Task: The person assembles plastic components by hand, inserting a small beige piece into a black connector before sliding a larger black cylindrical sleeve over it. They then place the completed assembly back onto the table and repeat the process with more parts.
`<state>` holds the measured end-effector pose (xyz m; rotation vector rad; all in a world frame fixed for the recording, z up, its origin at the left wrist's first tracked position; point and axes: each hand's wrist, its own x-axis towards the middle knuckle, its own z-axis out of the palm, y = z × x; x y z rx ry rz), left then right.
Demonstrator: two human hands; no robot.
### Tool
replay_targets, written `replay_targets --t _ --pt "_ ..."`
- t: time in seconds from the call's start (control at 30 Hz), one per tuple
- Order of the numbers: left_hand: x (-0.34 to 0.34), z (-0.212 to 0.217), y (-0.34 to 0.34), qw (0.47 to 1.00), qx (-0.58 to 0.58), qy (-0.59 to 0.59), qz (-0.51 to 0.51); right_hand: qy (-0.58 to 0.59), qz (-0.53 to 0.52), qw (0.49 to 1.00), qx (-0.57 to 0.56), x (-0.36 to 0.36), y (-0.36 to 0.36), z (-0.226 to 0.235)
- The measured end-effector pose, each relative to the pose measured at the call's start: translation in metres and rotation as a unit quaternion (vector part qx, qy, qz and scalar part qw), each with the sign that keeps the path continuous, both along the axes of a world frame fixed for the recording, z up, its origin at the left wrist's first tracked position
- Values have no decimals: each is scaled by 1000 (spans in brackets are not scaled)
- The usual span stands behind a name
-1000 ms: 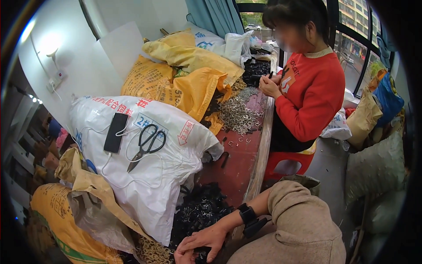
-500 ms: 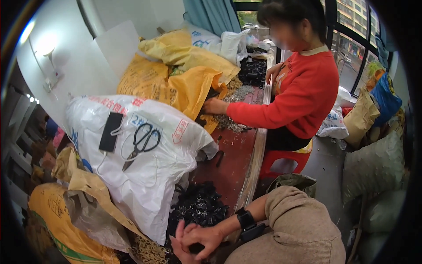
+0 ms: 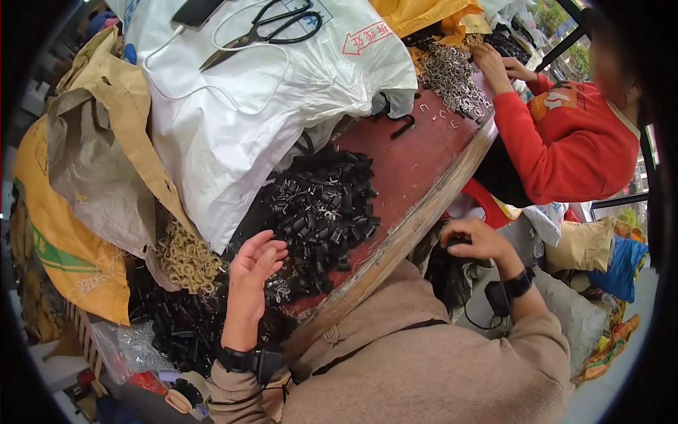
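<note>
My left hand [image 3: 253, 272] is raised beside a heap of small black plastic pieces with metal parts [image 3: 325, 212]. Its fingers are loosely bent and apart, and I see nothing in them. My right hand [image 3: 482, 240] hangs past the table's wooden edge, above a dark green bag [image 3: 452, 279] next to my lap. Thumb and forefinger of that hand are spread, with nothing visible between them; the other fingers are partly hidden. Both wrists wear black bands with a small box.
A big white woven sack [image 3: 212, 127] bears black scissors [image 3: 275, 32], a cable and a phone [image 3: 201, 10]. Tan rings [image 3: 187, 258] spill from a sack at left. Across the red tabletop [image 3: 417, 152], a person in red [image 3: 565, 141] handles metal hooks [image 3: 452, 74].
The view has swung down and toward the table. My hands, close together before, are now apart: left by the black heap, right over the bag. The other person's hands are now both at the hooks.
</note>
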<state>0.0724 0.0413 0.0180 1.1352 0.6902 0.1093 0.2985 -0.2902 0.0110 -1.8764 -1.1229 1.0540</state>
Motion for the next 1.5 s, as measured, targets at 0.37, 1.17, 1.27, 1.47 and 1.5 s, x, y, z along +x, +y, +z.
replay_targets --t 0.37,1.17,1.27,1.47,1.5 --pt "80 -10 21 931 356 13 -76 -102 -80 991 43 37 58 8" --pt "129 37 75 799 601 5 13 -319 -11 916 244 70 233 -6" --pt "124 47 74 809 577 105 -38 -370 49 895 245 36 251 11" --pt "124 9 78 699 708 93 -42 -327 44 917 226 38 293 5" --pt "127 5 80 673 727 128 -53 -350 12 927 130 49 304 5"
